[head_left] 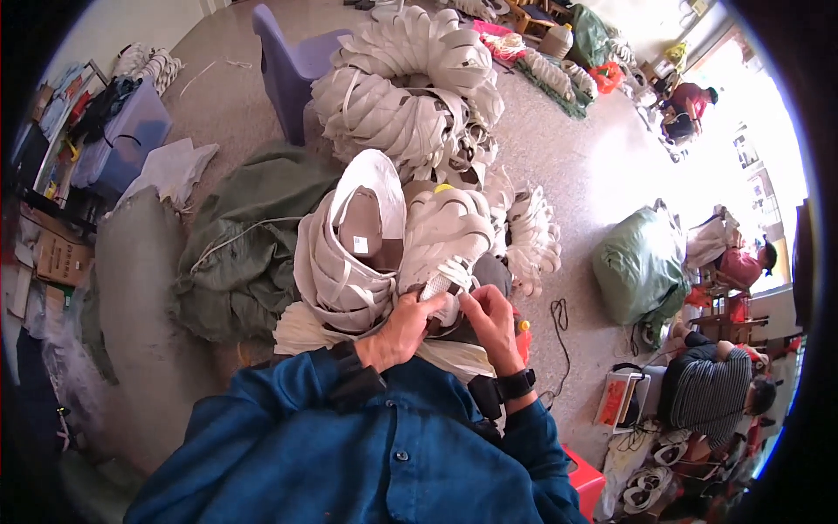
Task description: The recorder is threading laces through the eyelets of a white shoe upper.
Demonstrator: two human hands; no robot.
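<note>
On my lap, a beige shoe upper (443,229) belongs to a thick bundle of nested uppers, with white laces (453,276) at its near end. My left hand (403,330) is closed on the upper beside the laces. To the right, my right hand (491,321) is pinched at the lace, whose end is hidden by the fingers. Just left of this bundle stands another roll of nested uppers (345,271), with a brown insole (362,229) bearing a small white label inside.
Large coils of beige uppers (393,118) rise in front, beside a purple chair (288,79). Dark green sacking (253,236) lies left. At right are a stuffed green sack (637,266), a black cord (560,336) and several people seated at work. A red stool (587,480) is near my right side.
</note>
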